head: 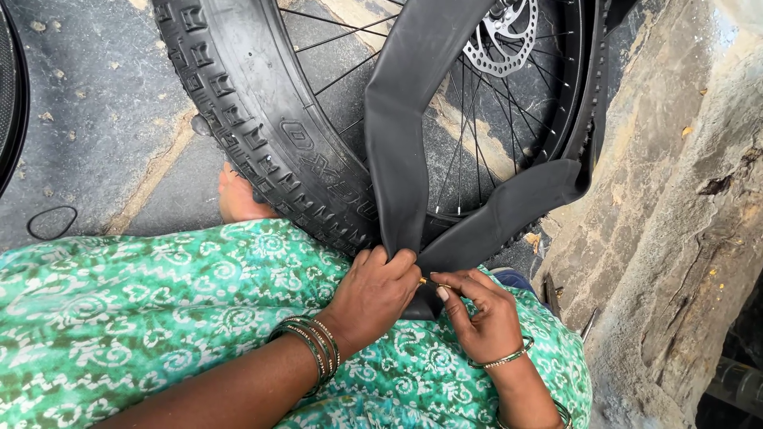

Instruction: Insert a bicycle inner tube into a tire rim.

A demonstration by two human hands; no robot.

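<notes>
Grey paved ground [95,103] w/ cracks fills the upper left of frame; rough stone wall [675,199] runs down the right; small black rubber ring [52,222] lies at left edge. Knobby bike wheel [262,119] w/ spokes & disc rotor [501,36] leans at top centre. Black inner tube [405,119] hangs folded from the wheel to lower centre, over the green patterned lap. Left hand [373,290] is closed, pinching the fold; right hand [477,314] has fingertips nipped on a small brass valve [425,280] at the fold. Step looks like valve work; next move prob. needs a steady tube & fine finger turning.
</notes>
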